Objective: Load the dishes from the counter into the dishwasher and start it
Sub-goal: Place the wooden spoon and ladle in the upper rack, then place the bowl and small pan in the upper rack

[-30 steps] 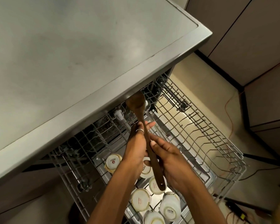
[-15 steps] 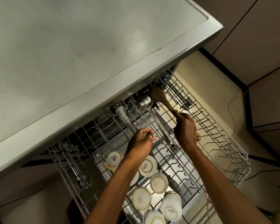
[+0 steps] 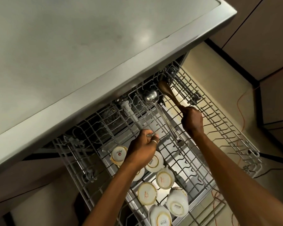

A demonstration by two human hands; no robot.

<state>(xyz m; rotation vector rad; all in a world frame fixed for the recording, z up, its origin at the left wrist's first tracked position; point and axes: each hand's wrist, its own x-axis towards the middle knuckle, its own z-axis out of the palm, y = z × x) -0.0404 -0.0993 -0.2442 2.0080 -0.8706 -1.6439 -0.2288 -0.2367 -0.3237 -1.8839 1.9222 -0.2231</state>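
The dishwasher's wire rack (image 3: 207,175) is pulled out beneath the steel counter (image 3: 88,54). My right hand (image 3: 192,122) is shut on the handle of a wooden spoon (image 3: 167,92), whose bowl points to the rack's back edge. Just left of it, a steel ladle (image 3: 163,115) lies along the rack, bowl at the back. My left hand (image 3: 142,148) hovers over the rack's middle, fingers pinched on a thin silvery piece; I cannot tell whether it is a utensil or a rack wire. Several white cups (image 3: 147,193) sit upside down at the rack's front.
The counter's front edge (image 3: 104,95) overhangs the back of the rack. Rows of bare tines (image 3: 219,124) fill the rack's right side. An orange cable (image 3: 243,105) trails over the beige floor at right, beside brown cabinet fronts (image 3: 260,38).
Both hands held the wooden spoon upright over the rack. My right hand has since carried it right and laid it toward the back, beside the ladle. My left hand let go and closed over the rack's middle.
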